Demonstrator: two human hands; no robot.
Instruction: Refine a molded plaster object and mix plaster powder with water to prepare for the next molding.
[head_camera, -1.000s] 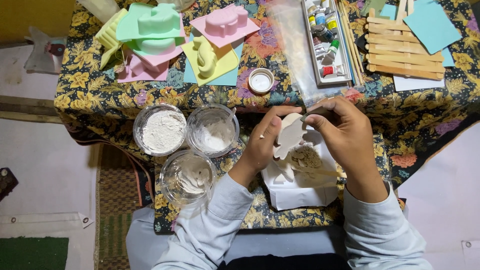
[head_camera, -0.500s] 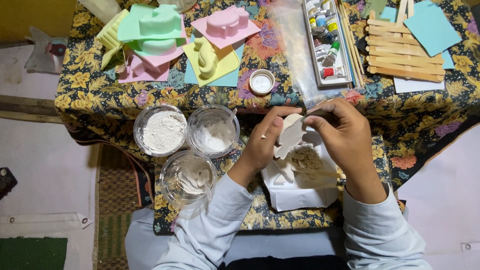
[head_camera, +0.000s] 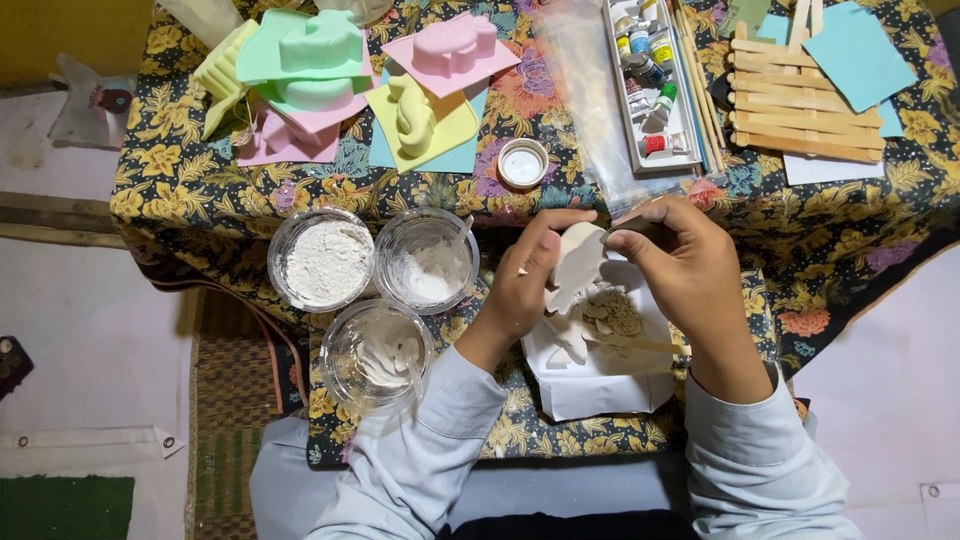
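My left hand (head_camera: 520, 285) grips a small white plaster figure (head_camera: 578, 262) by its left side, holding it above a white sheet of paper (head_camera: 600, 385). My right hand (head_camera: 690, 280) holds a thin dark tool (head_camera: 640, 225) against the figure's top right edge. Pale crumbs and scrapings (head_camera: 612, 312) lie piled on the paper under the figure, and a thin wooden stick (head_camera: 640, 344) rests across the sheet.
Three clear cups stand left of my hands: one with white powder (head_camera: 325, 262), one with powder and a spoon (head_camera: 428, 265), one with wet mix (head_camera: 380, 355). Pastel moulds (head_camera: 320, 60), a small white lid (head_camera: 523, 163), a paint set (head_camera: 650, 80) and wooden sticks (head_camera: 800, 100) lie on the floral cloth.
The plaster figure has tilted slightly in my left hand and my right hand has shifted a little along its upper edge. Nothing else has moved.
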